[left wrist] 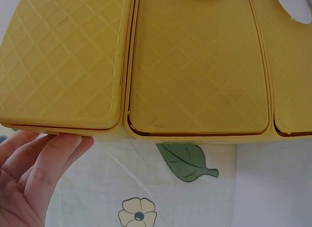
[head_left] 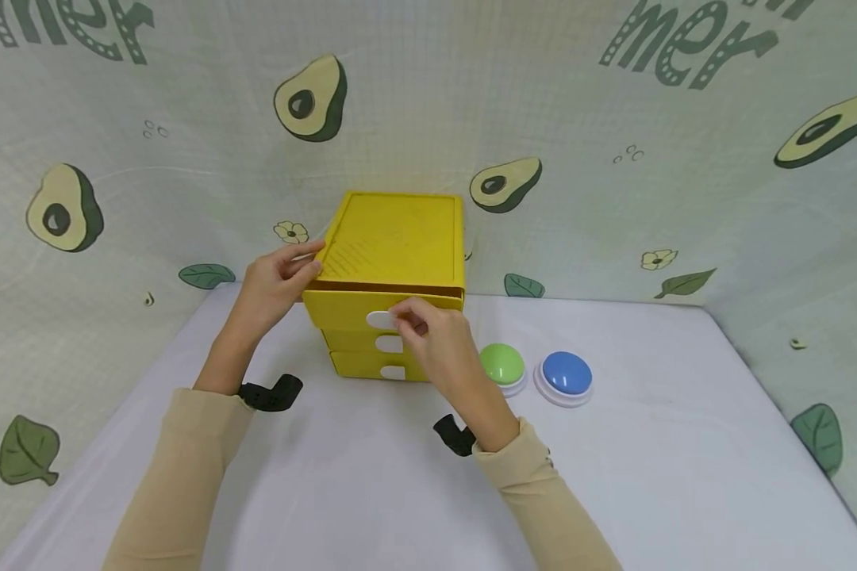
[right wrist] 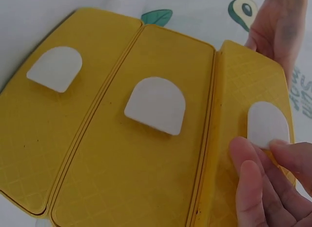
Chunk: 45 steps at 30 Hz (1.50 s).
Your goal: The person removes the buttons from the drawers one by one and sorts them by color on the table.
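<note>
A small yellow drawer cabinet [head_left: 400,238] stands on the white table, with three drawers one above another. Its top drawer [head_left: 343,305] juts out a little past the lower two. My right hand [head_left: 439,341] pinches the white handle [right wrist: 268,123] of that top drawer between thumb and fingers. At the cabinet's upper left edge, my left hand [head_left: 274,285] rests its fingertips against the side, fingers fairly straight, as the left wrist view also shows. The middle drawer's handle [right wrist: 156,105] and the bottom drawer's handle [right wrist: 56,68] are untouched. What the drawers hold is hidden.
Right of the cabinet sit a green push button [head_left: 502,363], partly behind my right hand, and a blue push button [head_left: 567,373], both on white bases. A cloth printed with avocados [head_left: 310,99] hangs behind the white table [head_left: 671,444]. Black wrist mounts [head_left: 271,394] project from both wrists.
</note>
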Tool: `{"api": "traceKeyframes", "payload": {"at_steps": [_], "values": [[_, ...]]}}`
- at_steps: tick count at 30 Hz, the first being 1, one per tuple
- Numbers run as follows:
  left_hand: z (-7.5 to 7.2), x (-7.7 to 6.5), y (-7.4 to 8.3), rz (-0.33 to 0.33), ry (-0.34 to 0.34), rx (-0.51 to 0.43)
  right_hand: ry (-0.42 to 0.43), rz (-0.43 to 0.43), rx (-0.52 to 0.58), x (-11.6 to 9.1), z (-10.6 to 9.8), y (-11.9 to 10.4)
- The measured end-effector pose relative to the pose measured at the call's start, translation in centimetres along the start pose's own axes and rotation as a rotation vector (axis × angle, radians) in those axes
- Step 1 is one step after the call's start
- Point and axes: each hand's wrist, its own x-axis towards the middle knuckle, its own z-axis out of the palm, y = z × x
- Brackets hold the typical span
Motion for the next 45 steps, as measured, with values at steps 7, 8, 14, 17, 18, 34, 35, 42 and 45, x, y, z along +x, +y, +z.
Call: {"api": "traceKeyframes", "payload": {"at_steps": [7, 8, 14, 17, 18, 34, 35, 42, 45], "values": [[0.1, 0.1, 0.0, 0.003, 0.001, -0.003, 0.005, 0.004, -0.014, 0.5, 0.0, 0.4], [0.1, 0.1, 0.0, 0.002, 0.003, -0.004, 0.004, 0.004, -0.015, 0.6, 0.0, 0.5], [0.1, 0.1, 0.0, -0.004, 0.010, -0.019, -0.009, 0.034, -0.018, 1.1, 0.1, 0.6], [0.1, 0.0, 0.0, 0.001, 0.019, -0.022, -0.011, 0.038, -0.017, 1.3, 0.1, 0.6], [0.1, 0.0, 0.1, 0.003, 0.023, -0.022, -0.010, 0.037, -0.014, 1.3, 0.1, 0.6], [0.1, 0.1, 0.1, -0.004, 0.032, -0.015, -0.033, 0.020, 0.031, 0.8, 0.3, 1.4], [0.1, 0.1, 0.0, -0.002, 0.029, -0.018, -0.041, 0.025, 0.040, 0.6, 0.2, 1.4], [0.3, 0.0, -0.1, -0.009, 0.019, -0.038, -0.019, 0.104, 0.073, -1.5, 0.7, 1.8], [0.2, 0.0, -0.1, -0.007, 0.021, -0.038, -0.037, 0.145, 0.017, -2.2, 1.4, 2.2]]}}
